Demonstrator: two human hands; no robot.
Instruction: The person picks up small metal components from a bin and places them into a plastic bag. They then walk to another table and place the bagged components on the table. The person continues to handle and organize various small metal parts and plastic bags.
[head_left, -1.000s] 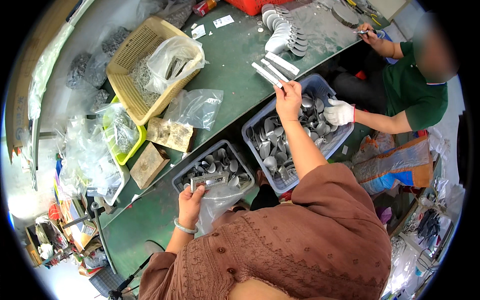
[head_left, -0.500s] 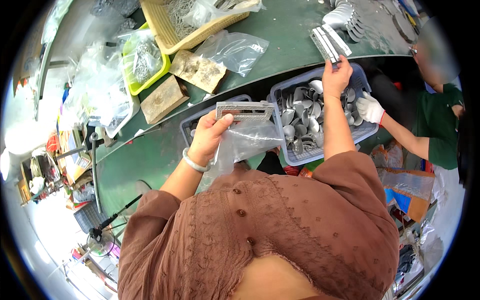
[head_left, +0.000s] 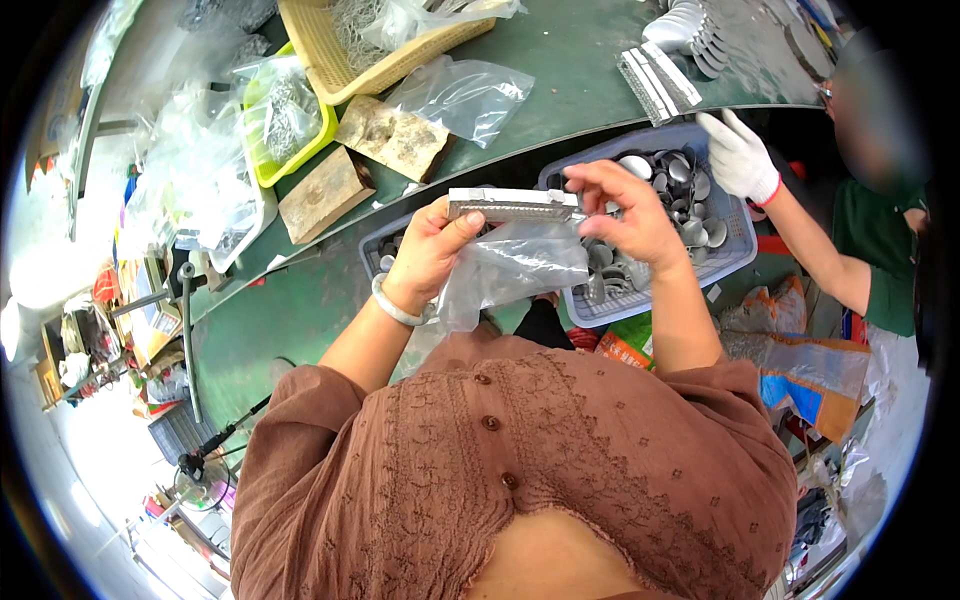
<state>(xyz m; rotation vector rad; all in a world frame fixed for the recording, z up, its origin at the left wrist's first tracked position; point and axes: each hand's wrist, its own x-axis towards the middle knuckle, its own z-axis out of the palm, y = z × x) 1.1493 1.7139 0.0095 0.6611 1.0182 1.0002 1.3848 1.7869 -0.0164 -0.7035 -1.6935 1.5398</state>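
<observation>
My left hand (head_left: 430, 255), with a pale bangle at its wrist, is closed round the left end of a stack of perforated metal strips (head_left: 515, 205). A clear plastic bag (head_left: 515, 270) hangs below the strips from the same hand. At the stack's right end my right hand (head_left: 630, 215) has its fingers apart; whether a fingertip touches the stack I cannot tell. Below that hand is a grey-blue plastic basket (head_left: 735, 250) of shiny spoon-shaped metal pieces (head_left: 690, 190). More slotted metal strips (head_left: 657, 85) lie on the green table's edge, beyond my right hand.
A co-worker's white-gloved hand (head_left: 738, 160) is above the basket's right end. On the green table (head_left: 570, 75) are wooden blocks (head_left: 325, 195), a clear bag (head_left: 470, 100), a yellow basket (head_left: 400, 70), a lime tray (head_left: 265, 170) and stacked metal discs (head_left: 690, 35).
My right hand has come back from the strips on the table to the stack in my left hand, its fingers opening. The co-worker's gloved hand has risen toward the table edge.
</observation>
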